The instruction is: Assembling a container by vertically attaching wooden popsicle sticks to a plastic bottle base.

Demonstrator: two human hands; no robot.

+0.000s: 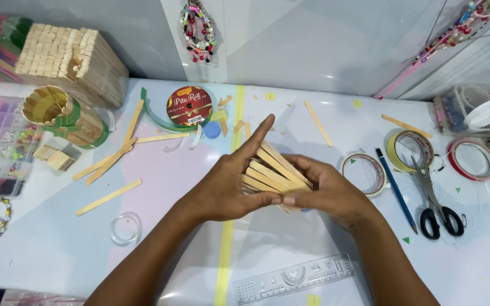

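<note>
Between the left hand [222,187] and right hand [327,190], both pressed inward, sits a fanned bundle of wooden sticks [273,170]; uneven pressure likely lets sticks slip out or splay.

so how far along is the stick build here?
Done: one round stick holder wrapped in green ribbon stands at the far left. In hand: left hand and right hand press a bundle of sticks together between them; its shape is hidden. Left: loose sticks lie scattered, a big stack of sticks sits untouched at the back, and the ribbon roll has a length pulled out.
</note>
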